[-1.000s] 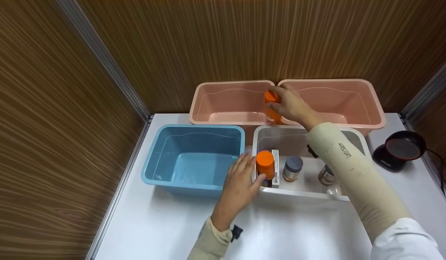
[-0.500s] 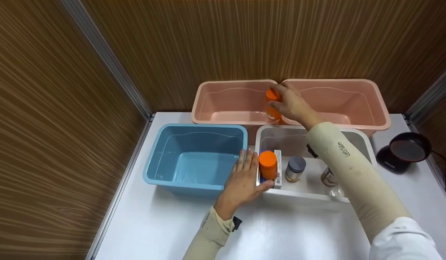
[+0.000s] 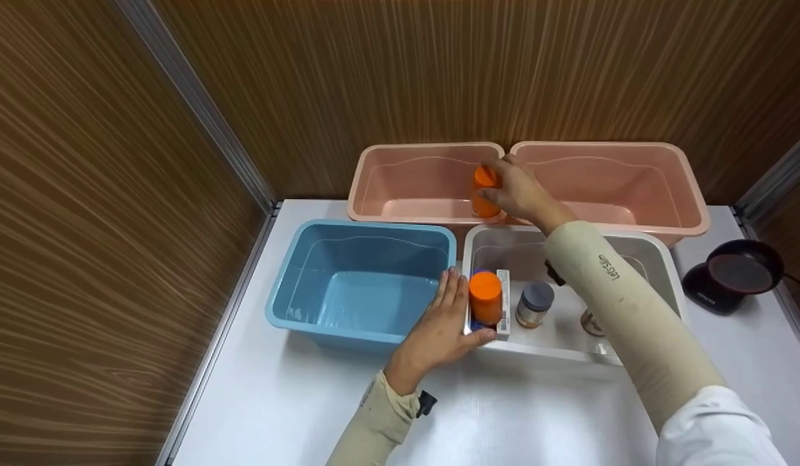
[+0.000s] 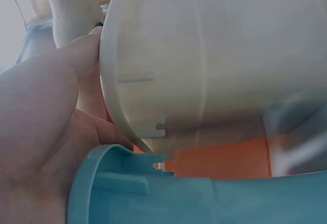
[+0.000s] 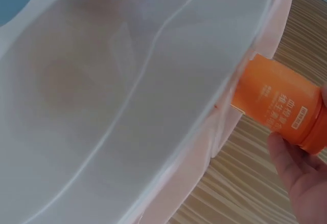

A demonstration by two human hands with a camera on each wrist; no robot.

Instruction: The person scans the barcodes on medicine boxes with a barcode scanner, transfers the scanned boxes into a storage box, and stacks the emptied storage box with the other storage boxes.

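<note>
Orange bottle: roughly upright, cap up, at the right end of the left pink bin; whether its base sits below the rim cannot be told.
Right hand: partly closed, thumb and fingers pinching the bottle at its cap end; 1 item held.
Left hand: extended, fingers straight between the blue bin and the grey bin, thumb on the grey bin's front rim; no bottle held.
Bottle weight: judged light enough for 1 hand; fill level not visible.
Bottle wall: probably stiff plastic, unlikely to dent or break.
Bottle surface: smooth-looking; could slip under a loose pinch.
Hold point: cap and shoulder, thumb opposing fingers; avoid twisting, as the cap may loosen.
Grey bin contents: other orange bottle, carton, grey-lidded jar and brown jar.
Other orange bottle: near the left fingers; top access by its cap appears the simplest hold.
</note>
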